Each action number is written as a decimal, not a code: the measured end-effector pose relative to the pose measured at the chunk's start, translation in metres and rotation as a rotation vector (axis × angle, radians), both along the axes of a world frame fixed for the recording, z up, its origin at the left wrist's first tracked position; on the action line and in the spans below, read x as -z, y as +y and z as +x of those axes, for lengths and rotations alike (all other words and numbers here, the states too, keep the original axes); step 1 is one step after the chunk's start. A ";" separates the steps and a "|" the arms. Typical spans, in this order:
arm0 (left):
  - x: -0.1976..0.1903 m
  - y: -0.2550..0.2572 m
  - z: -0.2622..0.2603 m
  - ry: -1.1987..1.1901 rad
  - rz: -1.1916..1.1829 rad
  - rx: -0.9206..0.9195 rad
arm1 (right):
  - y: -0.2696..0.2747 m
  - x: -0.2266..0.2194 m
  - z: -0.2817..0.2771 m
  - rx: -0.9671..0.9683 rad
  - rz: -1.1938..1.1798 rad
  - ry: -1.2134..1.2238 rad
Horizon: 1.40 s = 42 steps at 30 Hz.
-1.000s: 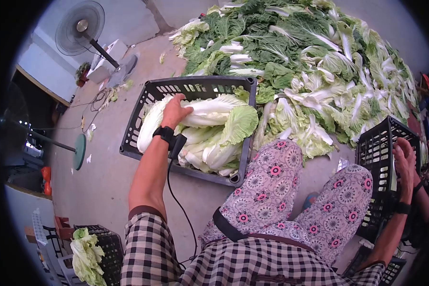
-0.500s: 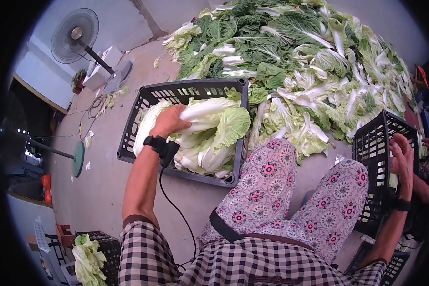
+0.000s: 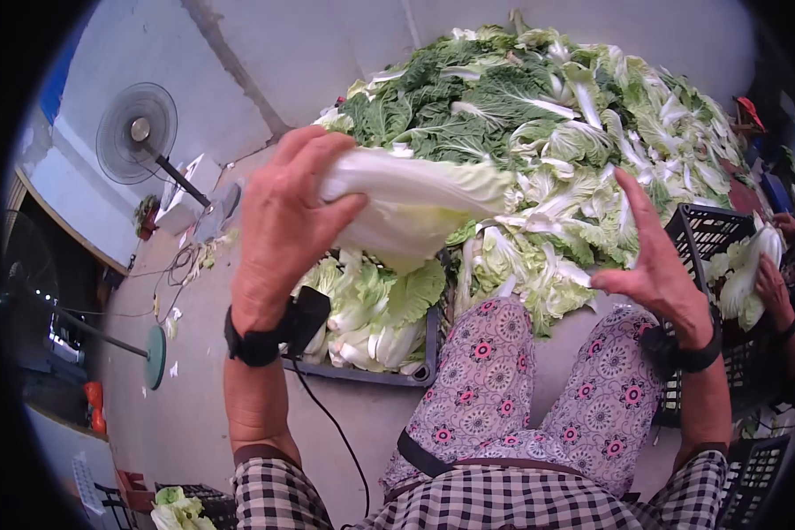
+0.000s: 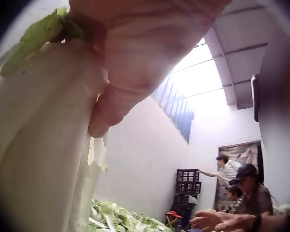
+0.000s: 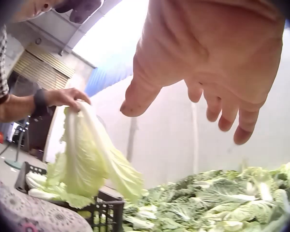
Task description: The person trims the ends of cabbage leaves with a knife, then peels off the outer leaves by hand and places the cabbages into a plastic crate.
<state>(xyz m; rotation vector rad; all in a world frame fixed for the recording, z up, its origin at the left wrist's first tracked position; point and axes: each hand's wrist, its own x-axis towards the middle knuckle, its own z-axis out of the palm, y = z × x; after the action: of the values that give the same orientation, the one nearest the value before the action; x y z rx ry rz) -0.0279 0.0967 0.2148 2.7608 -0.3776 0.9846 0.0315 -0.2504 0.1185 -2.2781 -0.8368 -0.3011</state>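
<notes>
My left hand [image 3: 291,212] grips a Chinese cabbage [image 3: 406,203] by its white base end, with the thumb underneath in the head view. The cabbage is raised above a black plastic crate [image 3: 427,371], its leafy end pointing right. In the right wrist view, pale green leaves [image 5: 87,154] hang down from that hand over the crate. More cabbages [image 3: 367,340] lie inside the crate. Across from the leafy end is my right hand [image 3: 658,265], thumb and fingers spread apart and holding nothing. Close up, the left wrist view shows the broad white stalk [image 4: 43,130] beside the thumb.
A large heap of loose cabbage leaves [image 3: 539,115] covers the floor ahead. On the right, another person's hand [image 3: 773,287] holds a cabbage near a second black crate [image 3: 715,221]. A standing fan [image 3: 139,130] and a green round base [image 3: 155,353] stand at the left.
My left hand has lifted a cabbage up out of the crate. The right hand has left the crate at the right and come inward, spreading its fingers. The head view has tilted upward.
</notes>
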 end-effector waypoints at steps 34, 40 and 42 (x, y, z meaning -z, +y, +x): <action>0.192 0.067 -0.021 0.726 -0.569 -0.006 | -0.252 0.024 0.006 0.936 0.304 -0.340; 0.206 0.099 -0.039 0.765 -0.554 -0.067 | -0.355 0.113 0.015 1.111 0.143 -0.119; 0.209 0.109 -0.043 0.776 -0.512 -0.127 | -0.379 0.138 0.020 1.092 0.155 -0.003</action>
<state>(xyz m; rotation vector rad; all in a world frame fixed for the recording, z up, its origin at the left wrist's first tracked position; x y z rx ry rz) -0.0705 0.2052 0.0062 2.4430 0.1568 -0.0386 0.0511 -0.6294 -0.0193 -2.3624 0.5013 -0.7998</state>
